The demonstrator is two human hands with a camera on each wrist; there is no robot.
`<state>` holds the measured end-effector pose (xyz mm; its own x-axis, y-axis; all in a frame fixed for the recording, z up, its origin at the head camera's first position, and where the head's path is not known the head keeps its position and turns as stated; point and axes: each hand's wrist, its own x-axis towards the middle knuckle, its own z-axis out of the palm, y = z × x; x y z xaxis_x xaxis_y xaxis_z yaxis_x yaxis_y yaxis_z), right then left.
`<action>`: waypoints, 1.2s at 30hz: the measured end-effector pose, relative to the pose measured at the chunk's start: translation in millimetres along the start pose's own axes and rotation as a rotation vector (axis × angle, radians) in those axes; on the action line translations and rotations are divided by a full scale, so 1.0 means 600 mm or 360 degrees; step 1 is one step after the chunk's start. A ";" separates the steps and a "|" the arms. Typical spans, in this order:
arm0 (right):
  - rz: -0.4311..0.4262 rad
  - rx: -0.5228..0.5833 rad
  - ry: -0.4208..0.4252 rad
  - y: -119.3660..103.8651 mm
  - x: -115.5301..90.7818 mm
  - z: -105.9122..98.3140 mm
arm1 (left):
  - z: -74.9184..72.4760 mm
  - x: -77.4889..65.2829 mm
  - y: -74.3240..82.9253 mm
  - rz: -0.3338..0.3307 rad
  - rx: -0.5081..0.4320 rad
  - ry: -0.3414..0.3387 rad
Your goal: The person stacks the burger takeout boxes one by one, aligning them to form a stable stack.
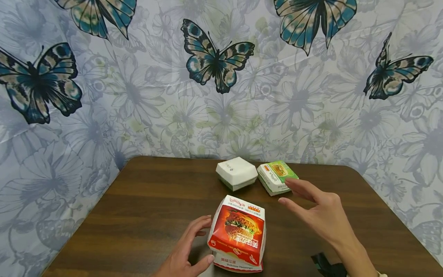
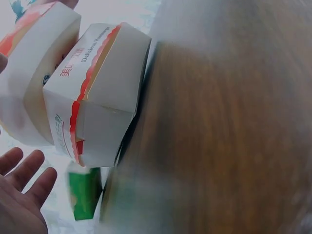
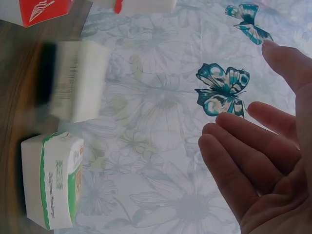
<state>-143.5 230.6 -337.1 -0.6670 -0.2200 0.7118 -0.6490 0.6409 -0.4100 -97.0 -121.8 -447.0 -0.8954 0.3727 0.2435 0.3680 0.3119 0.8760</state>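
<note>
A pale backdrop (image 1: pixel 152 130) printed with grey flowers is spread behind everything, and 1 dark brown table (image 1: pixel 155 200) with rounded far corners is placed before it. On the backdrop 5 butterflies (image 1: pixel 217 61) are counted in the head view, 2 of them cut off by the upper edge. Of the 2 hands, the right hand (image 1: pixel 320 215) is held raised beside the green box, its thumb parted from the 4 extended fingers and nothing gripped. The left hand (image 1: pixel 188 246) is held at the left side of the stack, its fingers loosely bent and its thumb set apart; whether the cardboard is touched cannot be told. On the table 4 burger boxes are counted, all closed, 2 stacked and 2 set apart. At the near edge, between the hands, the red box (image 1: pixel 238 234), marked with 1 burger picture, is rested on the lower box (image 1: pixel 238 263), on whose front "Delicious Hamburger" can be read. Behind the stack 1 white box (image 1: pixel 237 171) with a green base is placed, and just to its right 1 smaller green box (image 1: pixel 277 177) is seen, also marked with 1 burger picture. By the right forearm 1 black item (image 1: pixel 327 265) is partly shown; its kind cannot be told.
</note>
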 end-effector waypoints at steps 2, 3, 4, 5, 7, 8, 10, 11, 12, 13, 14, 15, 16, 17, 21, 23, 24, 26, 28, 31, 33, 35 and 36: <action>0.0004 -0.0015 -0.0015 0.001 -0.001 0.002 | 0.000 0.000 0.002 -0.0067 -0.0024 -0.0012; 0.0019 -0.0026 -0.0026 0.002 -0.001 0.003 | 0.000 0.000 0.002 -0.0087 -0.0031 -0.0017; 0.0028 -0.0041 -0.0031 0.002 -0.002 0.004 | 0.000 0.000 0.002 -0.0074 -0.0025 -0.0018; 0.0038 -0.0049 -0.0035 0.003 -0.002 0.005 | 0.000 -0.001 0.002 -0.0054 -0.0019 -0.0017; 0.0056 -0.0061 -0.0043 0.005 -0.004 0.008 | 0.000 -0.001 0.001 -0.0008 0.0003 -0.0014; 0.0069 -0.0066 -0.0047 0.006 -0.004 0.009 | 0.000 -0.001 0.000 0.0021 0.0015 -0.0009; 0.0096 -0.0070 -0.0059 0.008 -0.005 0.012 | 0.000 -0.002 -0.002 0.0066 0.0035 0.0003; 0.0109 -0.0074 -0.0065 0.009 -0.006 0.013 | 0.000 -0.002 -0.003 0.0097 0.0048 0.0008; 0.0121 -0.0079 -0.0071 0.011 -0.006 0.015 | 0.000 -0.002 -0.004 0.0129 0.0060 0.0013; 0.0135 -0.0082 -0.0076 0.012 -0.007 0.016 | 0.000 -0.002 -0.005 0.0171 0.0076 0.0019; 0.0146 -0.0088 -0.0081 0.014 -0.007 0.017 | 0.000 -0.001 -0.006 0.0194 0.0080 0.0020; 0.0152 -0.0094 -0.0085 0.017 -0.008 0.019 | 0.000 -0.001 -0.007 0.0216 0.0087 0.0023; 0.0161 -0.0102 -0.0089 0.019 -0.008 0.020 | 0.000 -0.001 -0.007 0.0237 0.0092 0.0024; 0.0167 -0.0110 -0.0091 0.023 -0.009 0.021 | 0.000 -0.001 -0.008 0.0245 0.0091 0.0025; 0.0222 -0.0147 -0.0114 0.037 -0.010 0.028 | 0.000 -0.002 -0.009 0.0210 0.0063 0.0025; 0.0259 -0.0166 -0.0134 0.044 -0.011 0.030 | 0.000 -0.003 -0.009 0.0216 0.0065 0.0026; 0.0278 -0.0170 -0.0146 0.046 -0.012 0.031 | 0.000 -0.003 -0.010 0.0224 0.0069 0.0029; 0.0307 -0.0180 -0.0173 0.050 -0.013 0.032 | 0.000 -0.003 -0.010 0.0226 0.0072 0.0032; 0.0320 -0.0181 -0.0192 0.051 -0.013 0.033 | 0.000 -0.003 -0.009 0.0223 0.0081 0.0032; 0.0326 -0.0193 -0.0209 0.051 -0.013 0.034 | 0.000 -0.004 -0.008 0.0181 0.0066 0.0029; 0.0317 -0.0196 -0.0206 0.052 -0.013 0.034 | 0.000 -0.004 -0.008 0.0167 0.0056 0.0025; 0.0309 -0.0196 -0.0184 0.055 -0.013 0.035 | 0.000 -0.004 -0.008 0.0175 0.0052 0.0022; 0.0303 -0.0194 -0.0165 0.058 -0.013 0.036 | 0.000 -0.004 -0.008 0.0192 0.0059 0.0023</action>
<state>-168.7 238.5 -369.4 -0.8112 -0.1572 0.5632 -0.4631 0.7608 -0.4547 -96.7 -124.3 -451.9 -0.8477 0.3967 0.3522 0.4819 0.2981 0.8240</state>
